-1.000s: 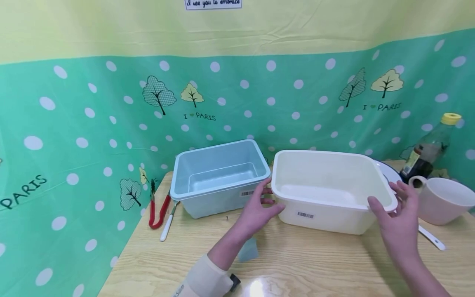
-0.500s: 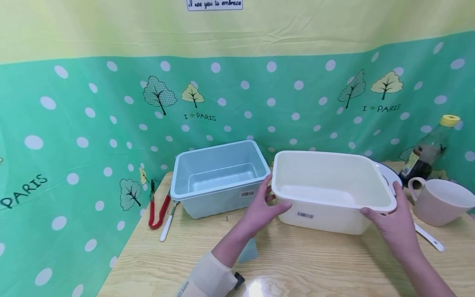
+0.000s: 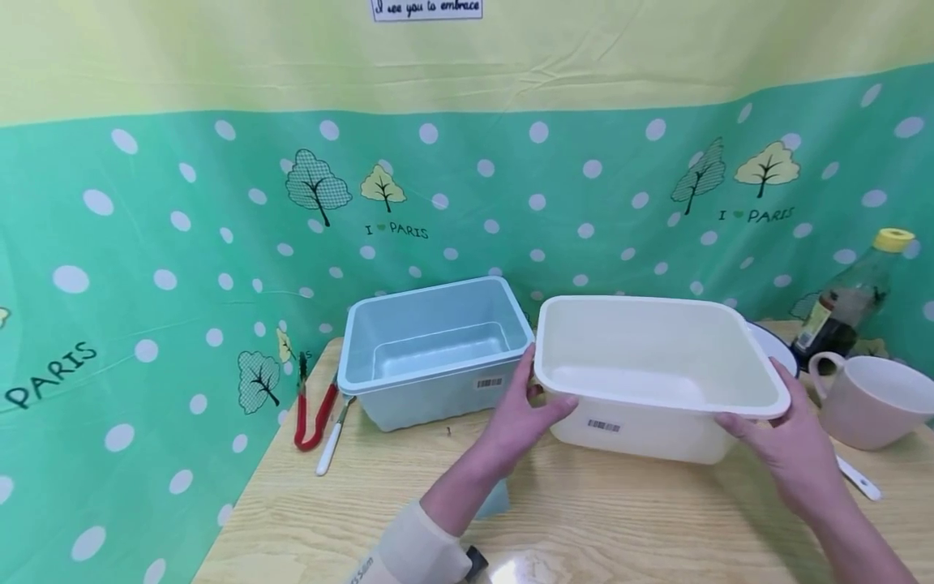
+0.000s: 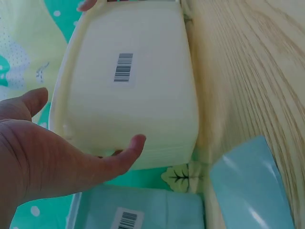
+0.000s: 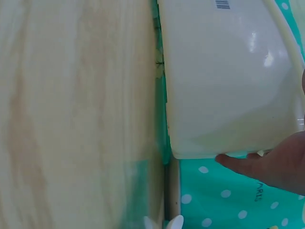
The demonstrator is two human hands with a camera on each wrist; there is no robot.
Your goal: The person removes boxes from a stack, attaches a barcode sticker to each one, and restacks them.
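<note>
A cream-white plastic bin [image 3: 633,426] with a barcode label stands between my hands; its inside shows bare. My left hand [image 3: 520,418] holds its left end, the thumb along the front wall and the other fingers at the side, partly hidden by the bin. My right hand [image 3: 786,442] grips the right end, thumb below the rim at the front corner and fingers round the side. In the left wrist view the thumb lies against the bin's wall [image 4: 138,95]. From the right wrist, a finger shows at the bin's edge [image 5: 224,95].
A light-blue bin [image 3: 430,397] stands to the left, with red-handled tongs [image 3: 312,430] and a white-handled utensil [image 3: 332,442] beside it. At right are a pink mug [image 3: 876,401], a yellow-capped bottle [image 3: 839,304], a plate [image 3: 775,349] and a white handle [image 3: 859,477]. A light-blue piece [image 4: 252,186] lies in front.
My right hand has closed in on the white bin's right end and now grips it. My left thumb has slid onto its front wall. The bin stays almost in place.
</note>
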